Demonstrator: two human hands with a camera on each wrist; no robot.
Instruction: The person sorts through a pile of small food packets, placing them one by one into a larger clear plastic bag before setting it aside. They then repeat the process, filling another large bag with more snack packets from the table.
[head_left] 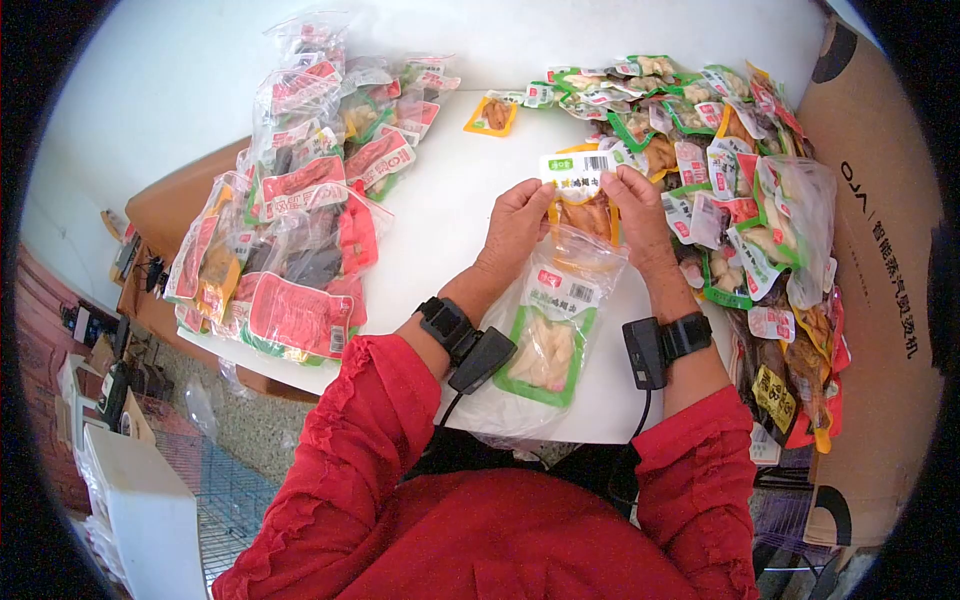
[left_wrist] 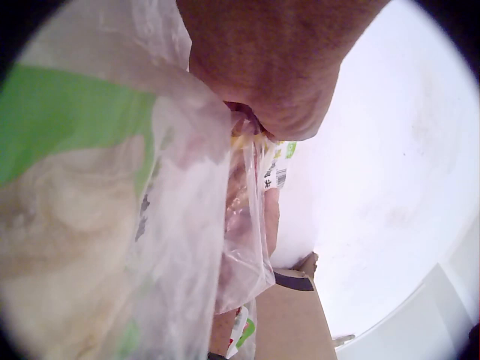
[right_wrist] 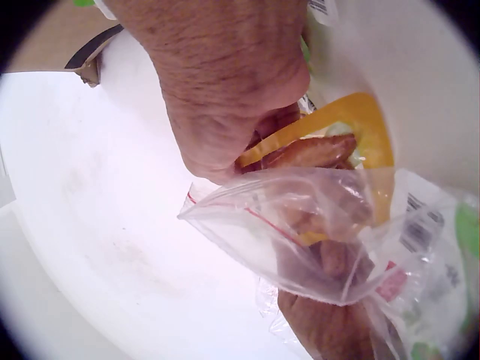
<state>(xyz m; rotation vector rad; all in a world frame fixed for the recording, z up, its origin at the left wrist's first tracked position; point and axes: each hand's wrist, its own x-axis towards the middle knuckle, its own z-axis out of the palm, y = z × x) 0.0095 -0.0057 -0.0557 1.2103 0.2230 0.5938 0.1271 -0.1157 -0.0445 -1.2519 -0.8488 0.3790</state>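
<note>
A yellow-edged food packet (head_left: 585, 217) with a white top label is held upright by both hands at its upper corners. The left hand (head_left: 517, 228) pinches the left side, the right hand (head_left: 640, 215) the right side. The packet's lower part sits in the mouth of a clear zip bag (head_left: 600, 262), and a green-edged packet (head_left: 541, 350) with pale contents lies inside that bag. In the right wrist view the bag's red-lined rim (right_wrist: 255, 214) crosses in front of the yellow-edged packet (right_wrist: 319, 154). The left hand's fingertips are mostly hidden in the left wrist view.
Filled clear bags of red-labelled packets (head_left: 300, 300) pile up on the table's left. Many loose and bagged packets (head_left: 725, 170) heap on the right, beside a large cardboard box (head_left: 880, 250). One small yellow-edged packet (head_left: 491, 115) lies at the back of the white table (head_left: 440, 200).
</note>
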